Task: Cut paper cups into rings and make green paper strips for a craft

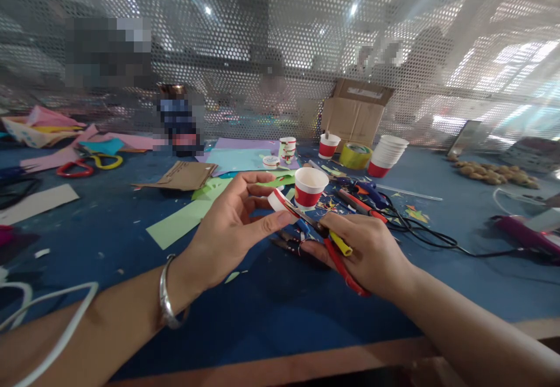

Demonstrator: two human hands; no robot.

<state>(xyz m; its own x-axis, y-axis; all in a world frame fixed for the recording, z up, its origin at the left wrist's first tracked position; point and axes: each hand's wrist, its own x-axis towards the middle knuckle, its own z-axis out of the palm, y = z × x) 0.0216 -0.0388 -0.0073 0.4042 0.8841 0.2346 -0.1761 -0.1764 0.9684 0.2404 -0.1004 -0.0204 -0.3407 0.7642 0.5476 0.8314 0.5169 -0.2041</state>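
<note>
Between the fingers and thumb of my left hand [238, 221] is a small cut piece of a paper cup [277, 200], white with a red band. My right hand [365, 247] grips scissors [339, 261] with red and yellow handles, and their blades meet the edge of the cup piece. Just behind the blades a red and white paper cup [310, 187] stands upright. Below the scissors, dark-handled pliers [293, 244] lie on the blue table, partly hidden by my right hand.
A cup stack [388, 152], yellow-green tape [355, 155] and a cardboard box [355, 113] stand behind. Right of my hands lie a black cable [429, 235] and purple tool [525, 235]. Coloured paper [240, 159], cardboard [181, 175] and red-yellow scissors [76, 169] lie left and centre.
</note>
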